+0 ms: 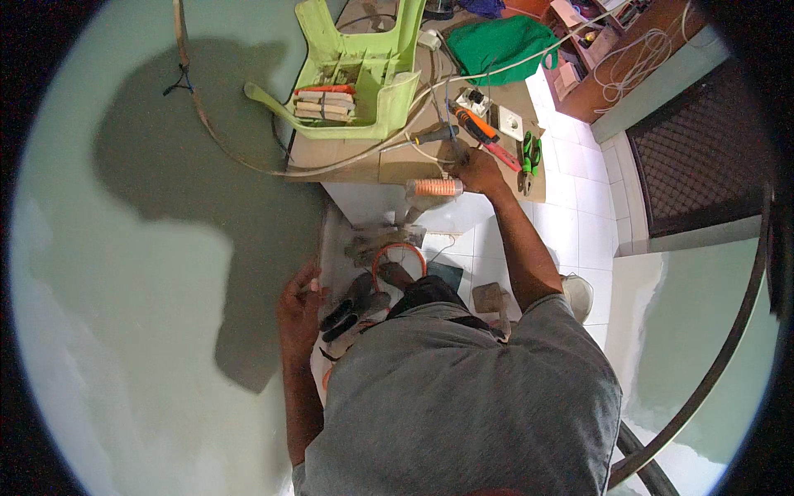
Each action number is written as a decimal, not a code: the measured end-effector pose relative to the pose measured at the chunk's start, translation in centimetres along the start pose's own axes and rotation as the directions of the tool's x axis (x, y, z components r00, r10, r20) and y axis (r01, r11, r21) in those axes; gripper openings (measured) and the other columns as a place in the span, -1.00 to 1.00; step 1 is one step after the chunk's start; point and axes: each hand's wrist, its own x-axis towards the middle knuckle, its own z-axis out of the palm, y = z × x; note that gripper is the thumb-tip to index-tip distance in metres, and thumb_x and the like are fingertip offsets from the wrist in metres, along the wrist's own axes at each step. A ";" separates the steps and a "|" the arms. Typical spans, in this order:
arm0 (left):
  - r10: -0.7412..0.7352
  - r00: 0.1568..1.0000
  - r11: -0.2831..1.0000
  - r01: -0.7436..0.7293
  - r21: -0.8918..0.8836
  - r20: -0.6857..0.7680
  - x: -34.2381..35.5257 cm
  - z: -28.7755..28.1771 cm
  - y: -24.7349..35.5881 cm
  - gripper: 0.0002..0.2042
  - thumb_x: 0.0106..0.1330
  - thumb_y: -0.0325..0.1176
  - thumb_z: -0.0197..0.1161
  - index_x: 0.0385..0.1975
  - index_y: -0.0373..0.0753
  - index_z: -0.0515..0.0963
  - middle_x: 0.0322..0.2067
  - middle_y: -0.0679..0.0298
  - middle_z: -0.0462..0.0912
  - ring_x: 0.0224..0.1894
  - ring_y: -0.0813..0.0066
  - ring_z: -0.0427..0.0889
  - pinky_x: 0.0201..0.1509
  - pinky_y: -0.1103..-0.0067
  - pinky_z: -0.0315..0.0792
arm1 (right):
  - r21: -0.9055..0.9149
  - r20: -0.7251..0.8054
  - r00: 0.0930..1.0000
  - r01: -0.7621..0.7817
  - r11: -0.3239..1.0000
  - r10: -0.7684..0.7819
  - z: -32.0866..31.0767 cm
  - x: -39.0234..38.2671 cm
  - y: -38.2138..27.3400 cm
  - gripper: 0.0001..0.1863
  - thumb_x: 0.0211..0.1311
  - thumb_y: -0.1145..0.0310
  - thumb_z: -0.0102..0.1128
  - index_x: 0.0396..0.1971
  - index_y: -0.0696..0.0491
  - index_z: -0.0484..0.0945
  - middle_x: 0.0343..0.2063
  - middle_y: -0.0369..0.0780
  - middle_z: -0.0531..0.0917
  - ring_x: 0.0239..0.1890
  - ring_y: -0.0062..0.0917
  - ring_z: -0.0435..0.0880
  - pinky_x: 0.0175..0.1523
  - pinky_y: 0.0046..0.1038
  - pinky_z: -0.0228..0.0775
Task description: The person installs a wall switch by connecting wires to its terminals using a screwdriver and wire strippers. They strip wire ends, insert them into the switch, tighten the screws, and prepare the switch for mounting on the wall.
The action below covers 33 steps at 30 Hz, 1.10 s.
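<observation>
My right hand (478, 170) reaches onto a cardboard-covered bench (347, 161), its fingers curled over something I cannot make out among grey wires. Beside it lie a clear tube with orange ribbed contents (434, 187), a yellow-and-black screwdriver (432, 136), an orange-and-black tool (474, 122), a red tool (502, 157), green-handled pliers (529, 165) and white sockets (510, 122). My left hand (299, 298) is low at the left by the pale green wall (149, 314), its fingers loosely bent and apart.
An upturned lime plastic stool (385, 112) holds small blocks. A green cloth (496, 50) lies behind the sockets. Cables (273, 172) cross the bench. Shoes (347, 314), a red hose (399, 246) and a bucket (576, 298) are on the tiles. A mesh door (686, 165) stands at the right.
</observation>
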 end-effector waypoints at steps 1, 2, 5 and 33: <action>0.001 1.000 1.000 -0.001 0.012 -0.007 -0.2 0.0 0.1 -0.54 0.55 -0.13 0.19 0.26 -0.36 0.49 0.12 0.06 0.64 -0.04 0.27 0.76 0.02 0.42 0.62 | 0.019 -0.025 0.998 -0.057 0.998 0.058 -0.3 -0.3 0.0 -0.57 0.12 0.07 0.37 -0.18 0.13 0.70 -0.25 0.07 0.73 -0.13 -0.01 0.74 -0.01 -0.06 0.56; 0.002 1.000 1.000 -0.001 0.025 -0.015 -0.2 -0.1 0.1 -0.54 0.55 -0.13 0.18 0.26 -0.36 0.49 0.12 0.06 0.64 -0.04 0.27 0.76 0.02 0.42 0.62 | 0.040 -0.049 0.992 -0.113 0.993 0.115 -0.6 -0.5 0.2 -0.56 0.11 0.07 0.38 -0.17 0.13 0.69 -0.22 0.07 0.73 -0.12 -0.01 0.74 -0.01 -0.06 0.56; -0.004 1.000 0.994 0.005 -0.106 0.011 -0.5 -0.4 -1.0 -0.54 0.55 -0.12 0.18 0.26 -0.34 0.49 0.12 0.06 0.64 -0.04 0.25 0.76 0.02 0.40 0.63 | 0.016 -0.239 0.954 -0.184 0.983 0.182 0.1 -0.6 3.3 -0.59 0.20 0.11 0.34 -0.10 0.11 0.66 -0.22 0.07 0.74 -0.13 -0.02 0.74 -0.03 -0.08 0.58; -0.058 0.997 0.995 0.062 -0.084 0.042 -2.0 -0.2 -2.3 -0.62 0.55 -0.19 0.18 0.22 -0.28 0.52 0.12 0.12 0.65 -0.05 0.31 0.74 0.04 0.40 0.63 | 0.807 -0.331 0.894 0.102 0.581 0.303 0.6 1.8 1.0 -0.66 0.32 0.35 0.29 0.05 0.09 0.51 -0.33 -0.28 0.63 -0.36 -0.51 0.59 -0.29 -0.47 0.41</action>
